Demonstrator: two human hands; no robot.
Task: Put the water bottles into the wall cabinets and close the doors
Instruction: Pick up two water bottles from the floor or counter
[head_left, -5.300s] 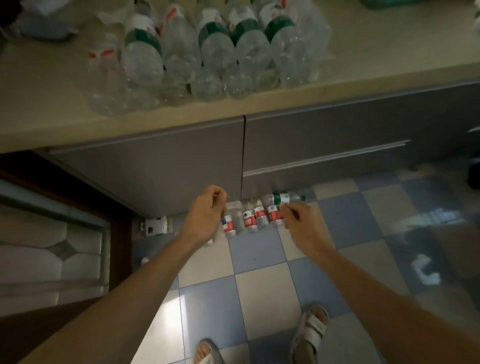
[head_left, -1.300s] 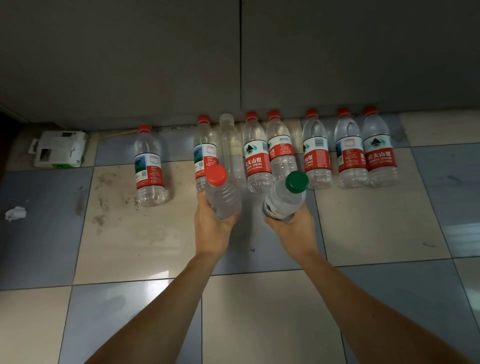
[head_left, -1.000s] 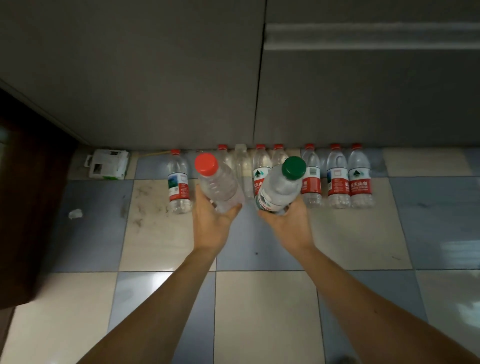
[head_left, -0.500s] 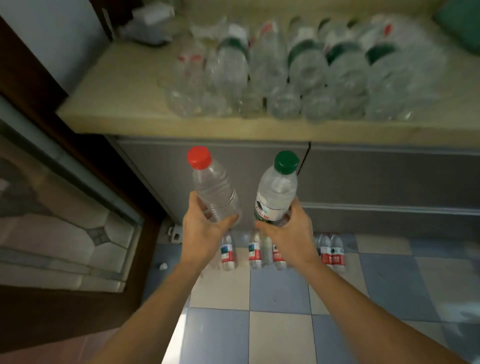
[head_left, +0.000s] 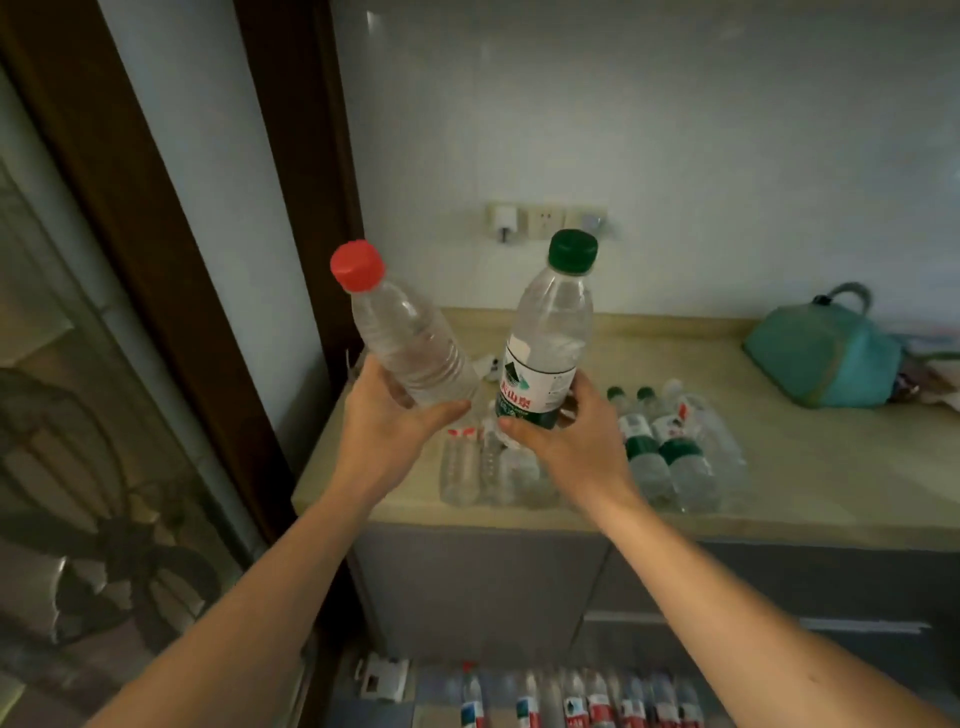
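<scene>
The left hand (head_left: 387, 415) is gripping the red-cap bottle (head_left: 402, 332) round its lower end, fingers curled under it and thumb lying along its base, so the bottle is leaning up and to the left out of the fist with its cap topmost. The right hand (head_left: 569, 439) is gripping the green-cap bottle (head_left: 550, 338) the same way, thumb pressing below the label and fingers wrapping round the far side; this bottle is standing nearly upright, its cap well above the hand. The two bottles are sitting close together at their bases, just beside each other, and spreading apart toward the caps. Both are being held in the air above the counter (head_left: 810, 467), where a pack of bottles (head_left: 660, 457) is lying on its side just behind and below the hands. A teal bag (head_left: 826, 358) is resting on the counter well to the right. A wall socket (head_left: 540, 218) is showing behind the green cap. At the bottom edge a row of floor bottles (head_left: 587, 701) is standing against the cabinet base, blurred
</scene>
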